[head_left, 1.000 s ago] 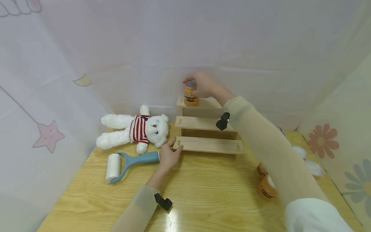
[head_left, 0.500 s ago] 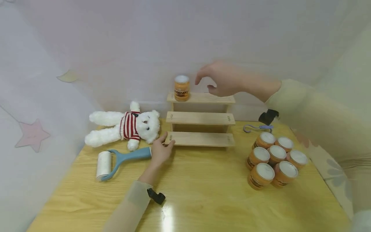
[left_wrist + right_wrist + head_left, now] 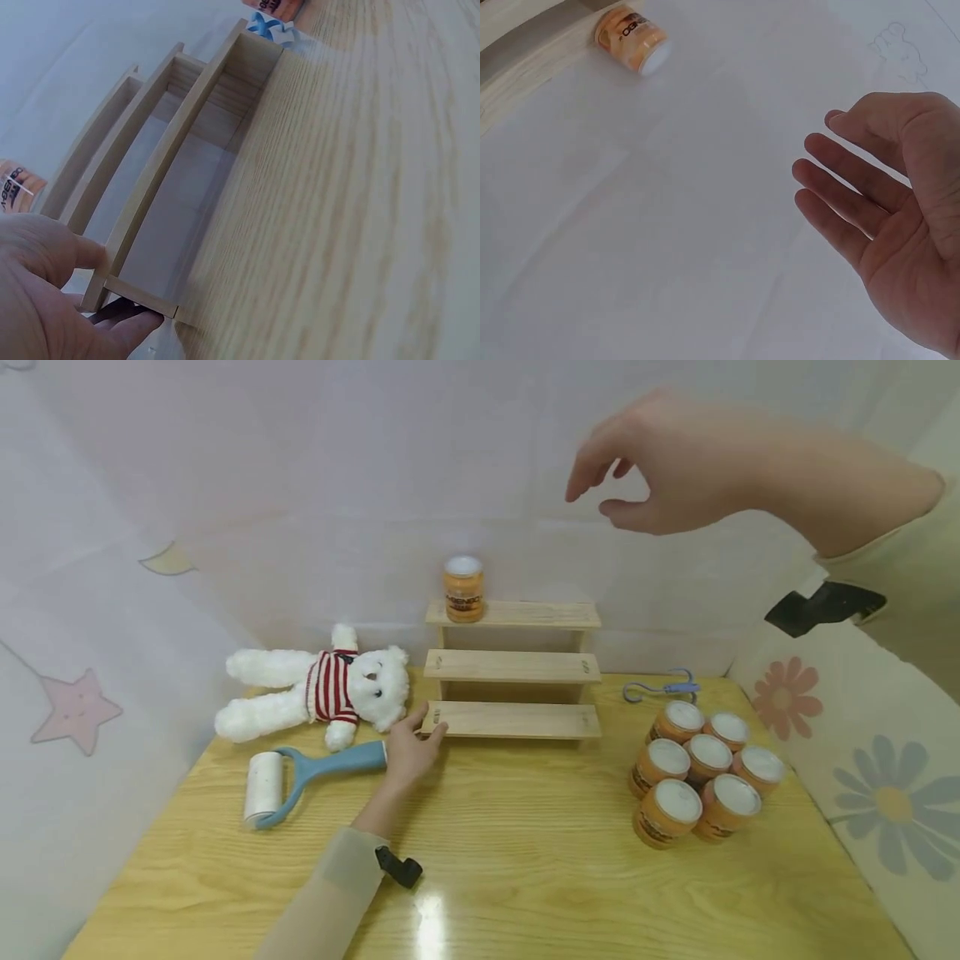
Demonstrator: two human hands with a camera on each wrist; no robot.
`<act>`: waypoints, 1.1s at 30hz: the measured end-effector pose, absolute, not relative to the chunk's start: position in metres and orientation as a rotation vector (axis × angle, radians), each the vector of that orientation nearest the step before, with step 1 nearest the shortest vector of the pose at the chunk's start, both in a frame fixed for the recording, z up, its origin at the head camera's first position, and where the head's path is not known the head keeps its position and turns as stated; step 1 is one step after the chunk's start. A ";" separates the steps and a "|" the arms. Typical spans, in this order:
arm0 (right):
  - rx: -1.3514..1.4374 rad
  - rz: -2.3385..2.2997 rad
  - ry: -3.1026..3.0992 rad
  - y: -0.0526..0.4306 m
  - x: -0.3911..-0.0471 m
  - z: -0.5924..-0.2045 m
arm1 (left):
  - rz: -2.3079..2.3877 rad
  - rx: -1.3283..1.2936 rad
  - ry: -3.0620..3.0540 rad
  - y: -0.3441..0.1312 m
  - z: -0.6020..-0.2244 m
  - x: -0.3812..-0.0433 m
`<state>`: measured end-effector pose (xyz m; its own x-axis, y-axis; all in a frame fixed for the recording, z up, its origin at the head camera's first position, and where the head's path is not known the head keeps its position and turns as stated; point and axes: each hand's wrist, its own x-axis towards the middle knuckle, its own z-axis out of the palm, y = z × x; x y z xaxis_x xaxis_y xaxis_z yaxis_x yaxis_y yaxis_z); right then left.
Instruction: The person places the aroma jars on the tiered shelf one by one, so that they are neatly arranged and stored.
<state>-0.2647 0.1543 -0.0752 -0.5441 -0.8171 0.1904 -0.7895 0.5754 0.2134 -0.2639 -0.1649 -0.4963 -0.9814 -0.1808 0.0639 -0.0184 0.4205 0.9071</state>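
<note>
A three-step wooden shelf (image 3: 517, 720) stands on the table against the back curtain. My left hand (image 3: 411, 753) holds the left end of its lowest step; in the left wrist view the thumb lies on the board (image 3: 161, 161) and the fingers reach round its end. An orange can (image 3: 463, 592) with a pale lid stands upright on the left of the top step. My right hand (image 3: 667, 468) is raised in the air to the right of the shelf, apart from it. In the right wrist view its fingers (image 3: 847, 225) are spread and relaxed, with nothing held.
Several more orange cans (image 3: 677, 802) stand grouped on the right of the table (image 3: 510, 860). Behind them lies a purple hook-shaped item (image 3: 667, 687). To the left are a white teddy bear (image 3: 378, 689) in a striped sweater and a blue-handled lint roller (image 3: 341, 764).
My right hand has let go of the can on the top step and moved up and right, away from it. My left hand keeps its place at the shelf's end.
</note>
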 end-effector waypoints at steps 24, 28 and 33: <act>0.913 -0.160 -2.649 0.308 -0.290 -0.128 | -1.691 0.163 -2.485 -0.151 -0.497 -0.258; 0.872 -0.123 -2.668 0.323 -0.295 -0.141 | -1.673 0.169 -2.490 -0.152 -0.497 -0.257; 0.828 -0.071 -2.714 0.337 -0.297 -0.156 | -1.670 0.174 -2.494 -0.152 -0.497 -0.256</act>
